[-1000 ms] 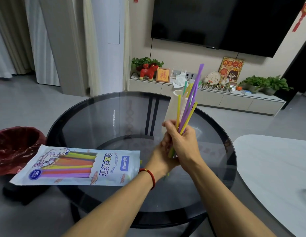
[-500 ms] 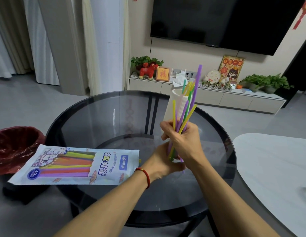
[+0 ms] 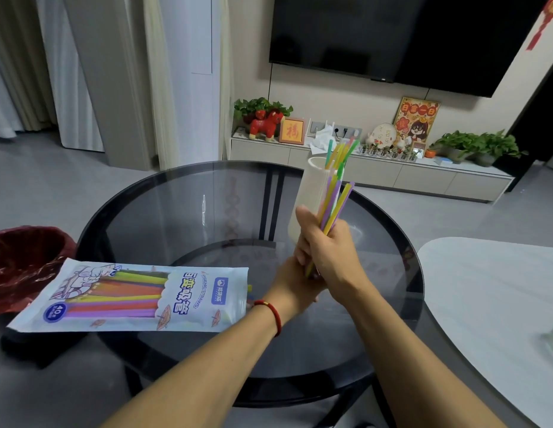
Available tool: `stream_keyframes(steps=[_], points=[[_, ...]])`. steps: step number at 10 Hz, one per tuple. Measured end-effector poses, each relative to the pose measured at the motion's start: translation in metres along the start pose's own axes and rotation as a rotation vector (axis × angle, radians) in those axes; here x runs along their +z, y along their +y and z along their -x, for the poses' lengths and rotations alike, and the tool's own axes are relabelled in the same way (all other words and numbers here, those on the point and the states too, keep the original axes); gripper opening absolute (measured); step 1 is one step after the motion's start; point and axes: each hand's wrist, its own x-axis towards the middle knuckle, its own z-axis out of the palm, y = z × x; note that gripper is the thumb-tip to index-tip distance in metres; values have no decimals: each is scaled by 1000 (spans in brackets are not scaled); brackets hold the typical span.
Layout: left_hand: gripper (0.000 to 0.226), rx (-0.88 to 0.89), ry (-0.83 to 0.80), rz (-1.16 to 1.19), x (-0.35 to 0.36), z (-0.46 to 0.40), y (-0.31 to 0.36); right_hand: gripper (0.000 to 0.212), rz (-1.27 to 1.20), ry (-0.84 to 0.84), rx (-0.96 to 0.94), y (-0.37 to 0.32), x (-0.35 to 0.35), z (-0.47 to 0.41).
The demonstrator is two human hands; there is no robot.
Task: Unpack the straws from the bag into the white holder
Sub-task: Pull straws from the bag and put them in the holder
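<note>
My right hand [image 3: 327, 251] is shut on a bunch of yellow, purple and green straws [image 3: 334, 202], held upright in front of the tall white holder [image 3: 309, 193]. My left hand [image 3: 295, 284], with a red cord at the wrist, sits under the bunch's lower ends, mostly hidden behind my right hand. Several straws [image 3: 340, 151] stick out of the holder's top. The straw bag [image 3: 136, 296] lies flat on the left of the round glass table [image 3: 182, 211], with coloured straws still showing inside it.
A red-lined bin [image 3: 25, 261] stands on the floor at the left. A white tabletop [image 3: 491, 304] fills the lower right. A low TV cabinet [image 3: 392, 174] with plants and ornaments runs along the back wall.
The straw bunch has slid down in my right hand, so its tops now stand much lower, near the holder's rim. My left hand stays beneath the ends.
</note>
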Motion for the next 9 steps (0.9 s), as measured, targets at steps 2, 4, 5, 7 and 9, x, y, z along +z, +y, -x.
stream_keyframes(steps=[2, 4, 5, 7, 9], points=[[15, 113, -96, -103, -3, 4, 8, 44, 572, -62, -169, 7, -21, -1], [58, 40, -216, -265, -39, 8, 4, 40, 347, 119, -22, 21, -51, -1], [51, 130, -9, -691, -67, 9, -9, 39, 139, 232, 13, 25, -66, -1], [69, -267, -6, -1036, -75, 25, -41, 35, -138, 436, -49, 6, -75, -17], [67, -134, 1, -953, -53, 8, -35, 29, -217, 673, -159, -49, -80, -64]])
